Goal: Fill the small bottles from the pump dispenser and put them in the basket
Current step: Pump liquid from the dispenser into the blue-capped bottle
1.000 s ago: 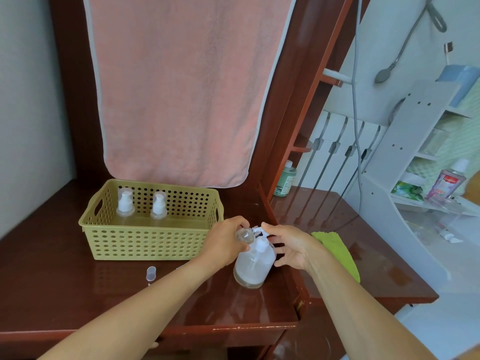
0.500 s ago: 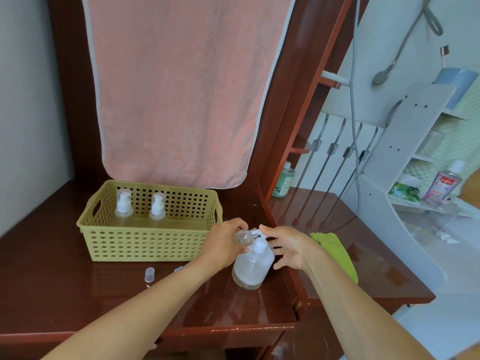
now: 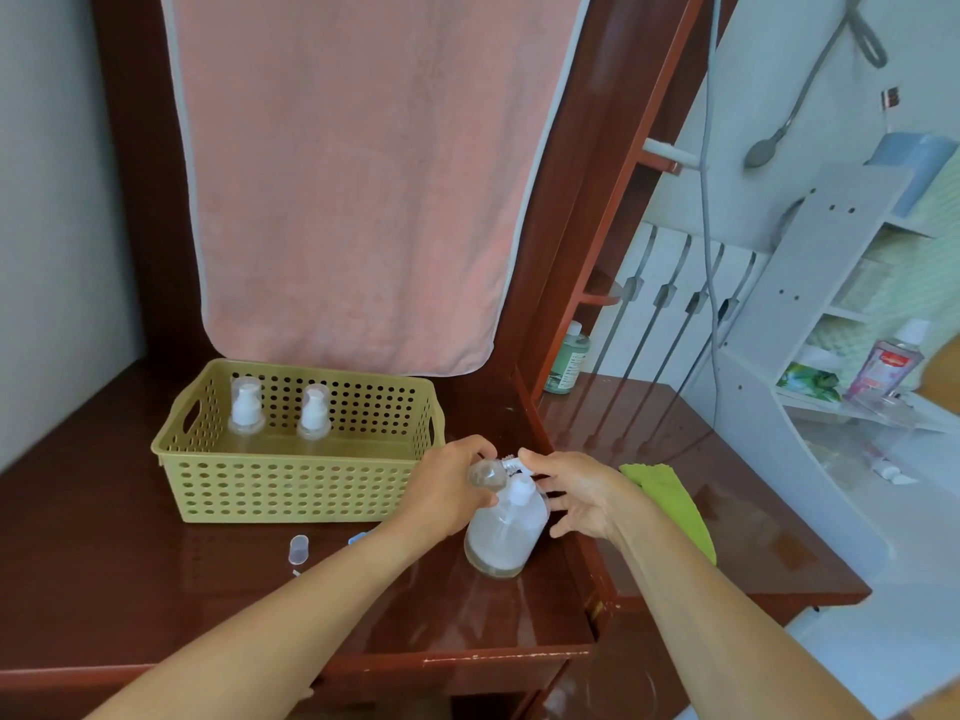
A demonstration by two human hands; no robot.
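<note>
Two filled bottles (image 3: pixel 245 407) with white pump tops stand upright, side by side, in the back left part of the yellow-green basket (image 3: pixel 291 480), which sits on the dark red table (image 3: pixel 104 589) under a hanging pink towel (image 3: pixel 353 174). Just right of the basket, near the table's right edge, stands the pump dispenser (image 3: pixel 504 532), a clear round-shouldered bottle with pale liquid inside. The left hand (image 3: pixel 447 491) has its fingers curled round a small bottle (image 3: pixel 487 474) – clear, tipped on its side, held up against the dispenser's spout so that the two touch. How much liquid is in the small bottle cannot be told. The right hand (image 3: pixel 582 496) has one fingertip laid on top of the pump head, while its other fingers hang loosely bent and spread beside the dispenser's shoulder, gripping nothing. In front of the basket a small clear cap (image 3: pixel 299 547) stands alone on the table, with a bit of something blue (image 3: pixel 358 537) near it, half hidden by the left forearm. A green cloth (image 3: pixel 670 501) lies on the lower red surface to the right – just behind the right wrist.
</note>
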